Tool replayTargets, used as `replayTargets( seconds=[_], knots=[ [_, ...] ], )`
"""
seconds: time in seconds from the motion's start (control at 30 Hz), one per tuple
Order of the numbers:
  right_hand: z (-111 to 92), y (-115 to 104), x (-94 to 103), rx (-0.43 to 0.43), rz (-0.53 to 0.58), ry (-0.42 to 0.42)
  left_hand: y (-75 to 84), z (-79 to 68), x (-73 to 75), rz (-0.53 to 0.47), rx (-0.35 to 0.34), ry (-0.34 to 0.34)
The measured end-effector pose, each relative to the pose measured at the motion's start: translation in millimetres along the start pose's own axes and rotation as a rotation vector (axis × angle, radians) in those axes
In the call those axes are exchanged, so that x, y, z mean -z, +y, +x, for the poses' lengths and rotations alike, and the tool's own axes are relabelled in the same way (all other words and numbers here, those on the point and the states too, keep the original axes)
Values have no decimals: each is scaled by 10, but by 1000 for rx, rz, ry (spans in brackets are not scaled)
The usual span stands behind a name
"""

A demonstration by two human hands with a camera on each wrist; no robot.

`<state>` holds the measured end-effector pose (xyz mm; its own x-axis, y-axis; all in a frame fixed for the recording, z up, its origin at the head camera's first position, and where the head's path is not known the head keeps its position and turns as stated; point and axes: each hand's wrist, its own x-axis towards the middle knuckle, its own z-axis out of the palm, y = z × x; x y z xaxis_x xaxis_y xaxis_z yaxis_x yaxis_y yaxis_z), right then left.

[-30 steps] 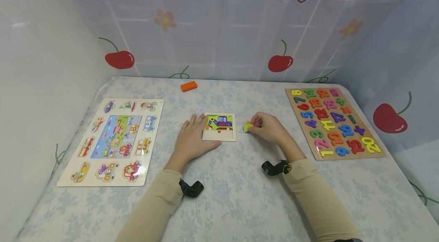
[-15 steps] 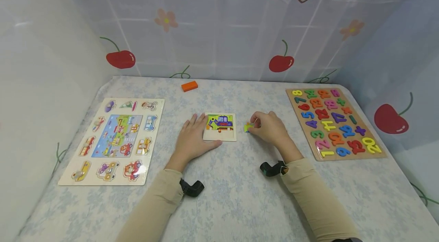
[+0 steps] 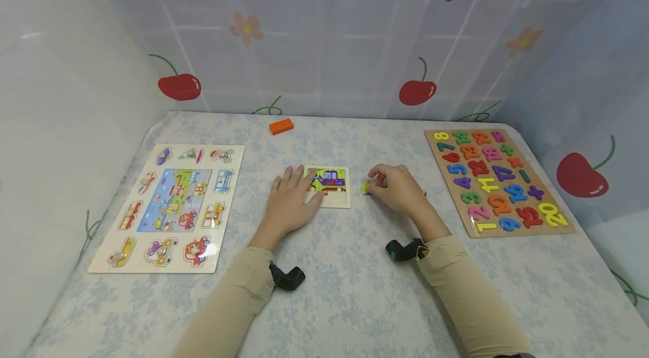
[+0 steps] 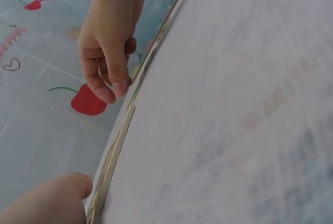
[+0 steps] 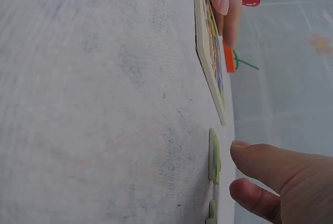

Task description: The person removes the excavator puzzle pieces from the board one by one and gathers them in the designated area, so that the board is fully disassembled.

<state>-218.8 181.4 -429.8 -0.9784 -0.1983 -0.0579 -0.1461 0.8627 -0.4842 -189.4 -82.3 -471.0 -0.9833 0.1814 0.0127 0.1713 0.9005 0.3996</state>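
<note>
A small framed jigsaw puzzle (image 3: 346, 202) with a purple digger picture lies mid-table; a bare strip shows along its lower part. My left hand (image 3: 289, 206) rests over its left side, fingers extended, index finger and thumb reaching onto the picture. Right of the frame, a loose green-and-blue jigsaw piece (image 5: 214, 156) lies flat on the cloth. Just above it is my right hand (image 3: 398, 191), fingers loosely bent; in the right wrist view its thumb (image 5: 260, 159) and a finger stand apart from the piece. A second jigsaw piece (image 5: 212, 213) lies nearer, partly cut off by the frame.
An orange block (image 3: 281, 126) lies at the back. At left is a large vehicle peg puzzle (image 3: 152, 262), at right a wooden board (image 3: 532, 229) of coloured numbers. A printed curtain (image 3: 324, 53) stands behind the table.
My left hand has shifted slightly right, with index finger and thumb now over the picture. The right hand's fingers have moved slightly over the loose piece, which shows less in the head view.
</note>
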Motion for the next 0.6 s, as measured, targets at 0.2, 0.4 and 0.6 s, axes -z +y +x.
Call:
replayTargets(
  seconds=[0.2, 0.4, 0.6],
  knots=[
    [3, -12, 2, 15, 33, 8, 95, 25, -4, -7, 47, -25],
    [11, -21, -9, 21, 52, 15, 103, -1, -5, -13, 44, -12],
    [16, -25, -2, 39, 66, 20, 75, -15, -39, -33, 26, 11]
  ],
)
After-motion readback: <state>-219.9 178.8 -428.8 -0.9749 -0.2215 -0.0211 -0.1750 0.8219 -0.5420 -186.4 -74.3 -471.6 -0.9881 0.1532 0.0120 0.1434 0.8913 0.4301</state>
